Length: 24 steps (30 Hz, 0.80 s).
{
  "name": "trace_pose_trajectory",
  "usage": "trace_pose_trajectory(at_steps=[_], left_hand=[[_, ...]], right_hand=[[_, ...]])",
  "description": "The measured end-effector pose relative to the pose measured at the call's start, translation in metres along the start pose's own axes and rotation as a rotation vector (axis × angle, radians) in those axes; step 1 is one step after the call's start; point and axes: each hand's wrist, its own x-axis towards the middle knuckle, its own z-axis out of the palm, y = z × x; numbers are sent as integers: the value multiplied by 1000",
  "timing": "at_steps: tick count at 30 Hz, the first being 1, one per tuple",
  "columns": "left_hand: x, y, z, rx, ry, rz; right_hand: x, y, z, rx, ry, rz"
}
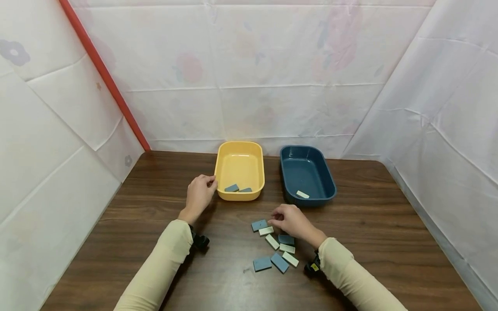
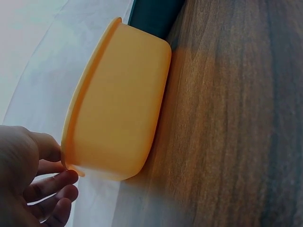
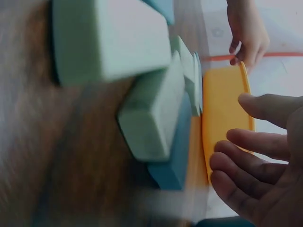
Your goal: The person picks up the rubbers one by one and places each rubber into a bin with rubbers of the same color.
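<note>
At the left side of a yellow plastic bin (image 1: 240, 196), my left hand (image 1: 200, 193) pinches the rim between thumb and fingers; the left wrist view shows this hand (image 2: 33, 175) at the rim's corner. My right hand (image 1: 292, 221) hovers over loose pieces with thumb and fingers apart, holding nothing. Around it lie blue rectangular blocks (image 1: 279, 262) and narrower cream blocks (image 1: 272, 242) on the table, several in all. Close up, pale blocks (image 3: 147, 113) stand near the right hand (image 3: 265, 161). Two blue blocks (image 1: 231, 188) lie inside the yellow bin.
A dark blue bin (image 1: 330, 190) stands right of the yellow one, with one cream block (image 1: 302, 195) inside. Both stand at the back of the brown wooden table (image 1: 132, 224). White cloth (image 1: 249, 73) hangs behind, and a red strip (image 1: 105, 73) runs down at the left.
</note>
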Motion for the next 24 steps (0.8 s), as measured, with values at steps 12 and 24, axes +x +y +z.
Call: trace_pose_trajectory(at_steps=[12,24], left_hand=[[1,0,-1,-7,8,7],[1,-3,0,-13,8,12]], right_hand=[[-2,-9,16,-81,-63,-62],[-6,-20,15,-150,-111,-110]])
